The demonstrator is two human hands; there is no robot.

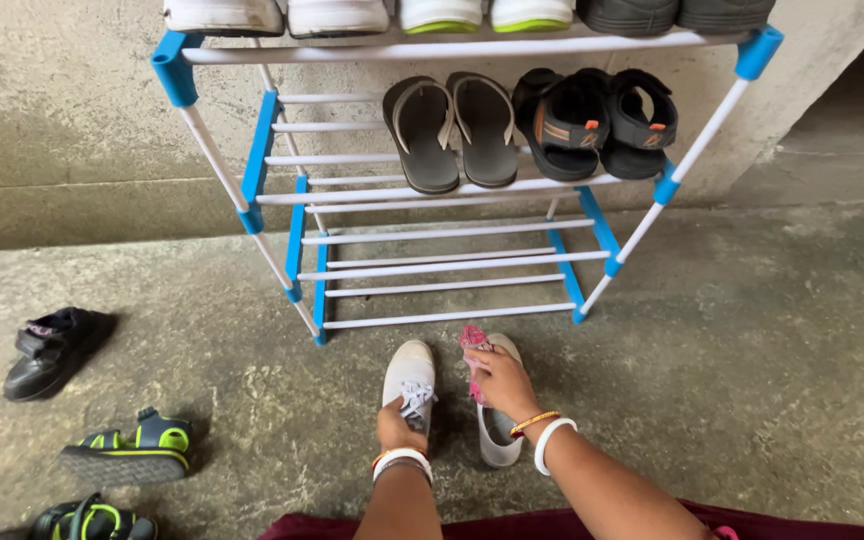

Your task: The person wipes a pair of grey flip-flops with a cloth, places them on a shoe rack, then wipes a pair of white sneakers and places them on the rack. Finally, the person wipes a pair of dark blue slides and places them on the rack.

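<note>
On the concrete floor (752, 380) before a shoe rack (452, 250), the left hand (399, 425) grips a grey shoe (407, 370) pointing toward the rack; the right hand (500, 380) fingers hold a pink cloth (474, 350) against its twin (497, 440).

head view | looks steeply down and forward | close above floor (752, 380) | faces shoe rack (452, 180)
</note>
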